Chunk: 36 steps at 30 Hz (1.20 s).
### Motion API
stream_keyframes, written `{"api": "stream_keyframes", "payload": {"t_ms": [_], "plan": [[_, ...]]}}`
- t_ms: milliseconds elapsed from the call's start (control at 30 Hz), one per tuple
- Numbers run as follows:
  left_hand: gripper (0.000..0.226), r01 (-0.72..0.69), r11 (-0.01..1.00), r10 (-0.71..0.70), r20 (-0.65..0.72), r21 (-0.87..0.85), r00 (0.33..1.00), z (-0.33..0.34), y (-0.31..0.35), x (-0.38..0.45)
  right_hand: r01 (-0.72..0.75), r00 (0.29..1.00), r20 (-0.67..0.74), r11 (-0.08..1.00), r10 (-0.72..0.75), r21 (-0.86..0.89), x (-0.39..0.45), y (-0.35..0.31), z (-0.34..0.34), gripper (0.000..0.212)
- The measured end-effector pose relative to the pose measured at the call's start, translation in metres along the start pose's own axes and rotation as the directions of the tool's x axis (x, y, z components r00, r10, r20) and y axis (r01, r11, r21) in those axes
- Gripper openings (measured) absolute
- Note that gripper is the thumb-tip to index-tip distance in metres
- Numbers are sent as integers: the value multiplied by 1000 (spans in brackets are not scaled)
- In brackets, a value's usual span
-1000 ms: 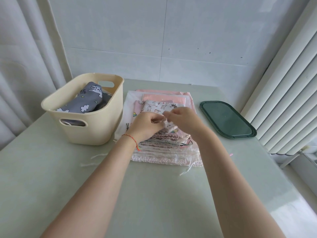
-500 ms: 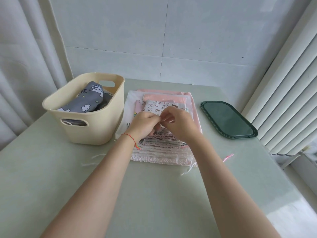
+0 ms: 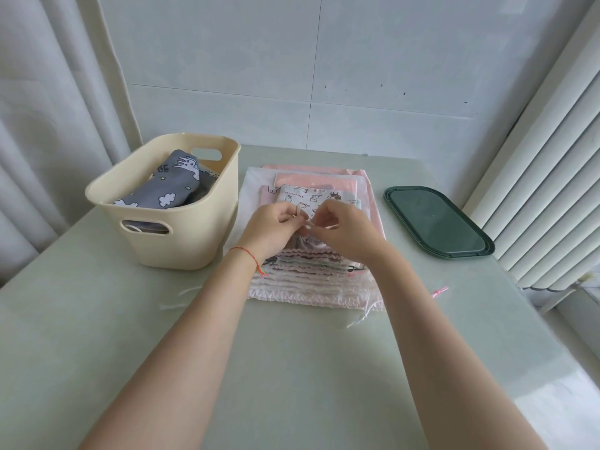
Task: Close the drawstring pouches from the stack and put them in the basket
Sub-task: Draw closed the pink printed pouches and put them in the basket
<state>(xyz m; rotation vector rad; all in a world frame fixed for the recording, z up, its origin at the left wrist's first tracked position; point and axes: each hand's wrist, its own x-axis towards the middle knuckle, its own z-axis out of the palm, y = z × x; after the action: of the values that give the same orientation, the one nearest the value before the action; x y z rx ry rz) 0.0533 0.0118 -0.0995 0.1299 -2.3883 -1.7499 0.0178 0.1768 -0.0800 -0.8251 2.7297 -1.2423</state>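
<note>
Pale green tabletop (image 3: pixel 292 368) against a white tiled wall, and we're right over the pile: our left hand (image 3: pixel 272 227) and right hand (image 3: pixel 344 230) meet in the middle, fingertips curled and pinching the thin white drawstring (image 3: pixel 310 224) of the small white cartoon-print fabric pouch (image 3: pixel 308 196) on top of the stack of pink and white drawstring pouches (image 3: pixel 311 280). Both hands are touching at the cord, just above the pouch's gathered mouth. Out from there, the cream plastic basket (image 3: pixel 181 241) sits just left of the stack, a grey cloud-print pouch (image 3: pixel 168 186) already inside it. Off to the right lies a dark green oval plastic tray (image 3: pixel 438 222), well apart from the stack.
</note>
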Motion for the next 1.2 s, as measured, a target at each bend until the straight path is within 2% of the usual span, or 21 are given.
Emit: {"api": "stream_keyframes", "payload": {"t_ms": [100,367,567,667,733,800,1000,1200], "plan": [[8,-29,999,28,8,39,1000,0,2,1,-1,1000,-6,993,2,121,-1,-7,3,20],[18,-2,996,3,0,93,1000,2,1,-3,-6,998,-68,998,2,-64,1,-8,11,17],[8,7,999,-3,-73,46,997,-5,4,-5,-1,995,-102,995,-9,-103,0,-9,12,13],[3,15,991,-10,-36,136,999,-8,5,-4,8,992,-126,995,-20,-98,0,-8,12,11],[14,6,981,-8,10,196,1000,-8,4,-3,15,989,-144,995,-30,-103,0,-8,12,11],[17,0,972,-6,24,235,1000,-6,4,-2,15,987,-157,993,-32,-113,1,-7,12,10],[7,-30,964,36,-19,266,999,-1,6,-1,23,987,-151,970,-61,-243,3,-8,11,6],[10,-65,960,80,-46,272,996,5,6,-2,-17,996,-90,896,-26,-445,4,-14,14,21]]}}
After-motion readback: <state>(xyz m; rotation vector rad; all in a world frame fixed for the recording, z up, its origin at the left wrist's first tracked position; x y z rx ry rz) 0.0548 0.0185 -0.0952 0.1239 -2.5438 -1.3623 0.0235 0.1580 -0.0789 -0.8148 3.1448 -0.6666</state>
